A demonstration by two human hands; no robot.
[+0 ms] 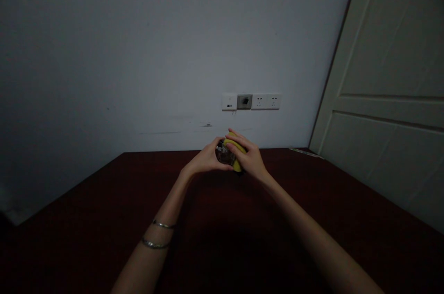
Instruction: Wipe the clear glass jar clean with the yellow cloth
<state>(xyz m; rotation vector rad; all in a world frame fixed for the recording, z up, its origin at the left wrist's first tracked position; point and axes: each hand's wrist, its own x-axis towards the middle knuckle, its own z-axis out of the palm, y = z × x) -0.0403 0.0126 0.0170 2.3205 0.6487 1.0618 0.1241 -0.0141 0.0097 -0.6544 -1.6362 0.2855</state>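
Near the far edge of the dark red table, my left hand (208,157) is curled around a round, clear, glass-like object (225,153) whose exact kind I cannot make out. My right hand (252,157) grips a yellow cloth (237,165), or perhaps a sponge, pressing it against the right side of that object. Thumb and fingers of the left hand frame the object's rim. A small dark patch shows just under the yellow cloth; what it is stays unclear.
The dark red tabletop (145,201) meets a pale wall (138,53) at the back. Sockets and a switch panel (265,101) sit on the wall above the hands. A panelled door (391,76) stands at right. A thin flat strip (307,152) lies at the back right edge.
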